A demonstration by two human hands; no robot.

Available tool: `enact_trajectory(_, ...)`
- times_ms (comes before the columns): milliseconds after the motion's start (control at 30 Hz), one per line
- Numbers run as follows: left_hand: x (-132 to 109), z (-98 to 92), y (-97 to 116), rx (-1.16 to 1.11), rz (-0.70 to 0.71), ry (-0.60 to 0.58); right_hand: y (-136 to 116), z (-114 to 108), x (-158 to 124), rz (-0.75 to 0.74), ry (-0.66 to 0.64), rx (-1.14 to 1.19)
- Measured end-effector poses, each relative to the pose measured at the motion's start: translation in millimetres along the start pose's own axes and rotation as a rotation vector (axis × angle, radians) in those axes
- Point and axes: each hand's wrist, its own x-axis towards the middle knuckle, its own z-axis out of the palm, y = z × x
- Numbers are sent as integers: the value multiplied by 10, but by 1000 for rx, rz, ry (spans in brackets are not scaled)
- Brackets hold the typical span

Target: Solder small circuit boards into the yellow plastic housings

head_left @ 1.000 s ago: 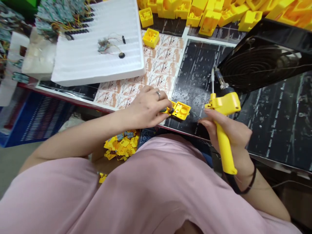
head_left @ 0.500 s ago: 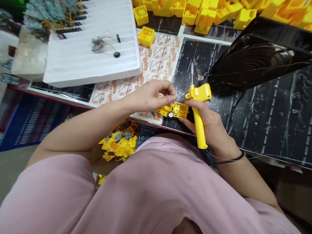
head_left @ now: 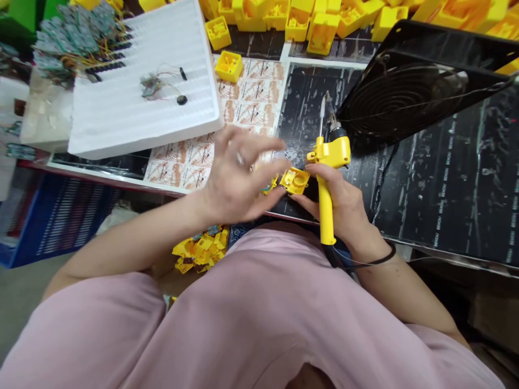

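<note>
My right hand [head_left: 351, 208] is wrapped around the yellow grip of a soldering gun [head_left: 329, 154], whose metal tip points away from me. Its thumb and a fingertip also reach the right side of a small open yellow plastic case [head_left: 296, 180] at the table's near edge. Over the left of that case is my left hand [head_left: 243, 175], its fingers spread and blurred by motion. Its thumb comes close to the case's left part; whether it touches cannot be made out. That part, with a bit of green circuit board, is mostly hidden behind the fingers.
A white foam tray [head_left: 162, 121] at left carries circuit boards [head_left: 77, 35] with wires. Yellow cases [head_left: 229, 66] crowd the back. A black fan [head_left: 413, 89] stands right of the soldering gun. Below the table edge lie more yellow pieces [head_left: 203, 248], beside a blue crate [head_left: 57, 216].
My left hand has opened from a pinch and spread its fingers, shifting left. The right hand keeps hold of the soldering gun. A round part beside the case is now covered. The view has shifted slightly.
</note>
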Motion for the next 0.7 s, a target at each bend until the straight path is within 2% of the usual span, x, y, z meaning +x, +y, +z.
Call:
enact_trajectory(67,-133,100,108,163,164,46,2,2,8,-9,5,5)
enact_trajectory(100,-183,152,147,213,179,21,3,4,12,-16,9,0)
enact_trajectory(167,-231,227,175,250,124,-28,5,5,14,-21,14,-16)
enact_trajectory(233,-210,218,129,198,54,-16,3,-3,8,-19,6,-26)
enact_trajectory(300,-138,109,14,68,-4,-43,0,-18,-2,-16,-5,-25)
enact_trajectory(400,-19,-160,-235,-118,-28,-251,-6,-36,-10,-6,-11,-17)
enact_trajectory(467,24,-321,-393,-154,8,-386,-8,-34,-2,-5,-13,-21)
enact_trajectory(533,27,-429,-493,-155,49,-466,-5,-21,13,-15,-9,-24)
enact_trajectory(600,8,-479,-513,-160,106,-484,4,-4,25,-25,-10,-25)
enact_trajectory(667,-19,-473,-460,-142,107,-413,17,10,30,-26,-18,-33)
enact_trajectory(700,-32,-445,-413,-122,63,-364,23,16,31,-22,-22,-39)
